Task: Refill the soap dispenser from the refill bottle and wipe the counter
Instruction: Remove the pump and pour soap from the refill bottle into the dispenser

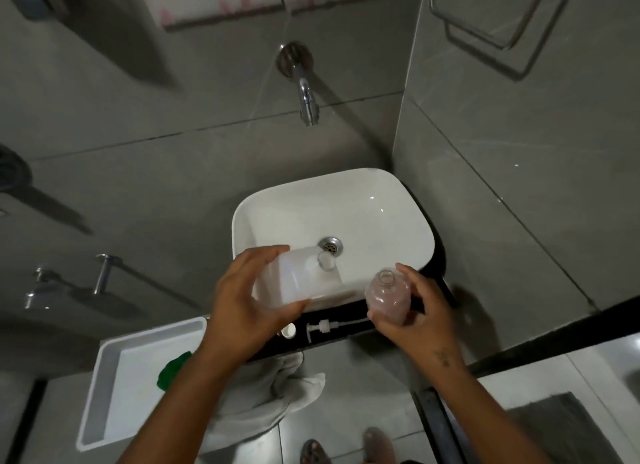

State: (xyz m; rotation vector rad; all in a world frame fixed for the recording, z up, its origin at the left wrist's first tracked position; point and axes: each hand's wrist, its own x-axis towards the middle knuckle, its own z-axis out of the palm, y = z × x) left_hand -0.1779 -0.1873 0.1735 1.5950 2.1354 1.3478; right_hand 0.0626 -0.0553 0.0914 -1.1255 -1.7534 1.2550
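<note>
My left hand grips a translucent white refill bottle, held over the front of the white sink with its open spout pointing toward the drain. My right hand holds the clear soap dispenser bottle, which has pinkish liquid inside and an open neck tilted toward the refill bottle. The two openings are apart. The dispenser's white pump lies on the black counter in front of the sink, beside a small white cap. A grey-white cloth hangs over the counter's front edge.
A chrome tap juts from the tiled wall above the sink. A white tray with a green object sits at the lower left. Chrome wall fittings are at the left. My feet stand on the tiled floor below.
</note>
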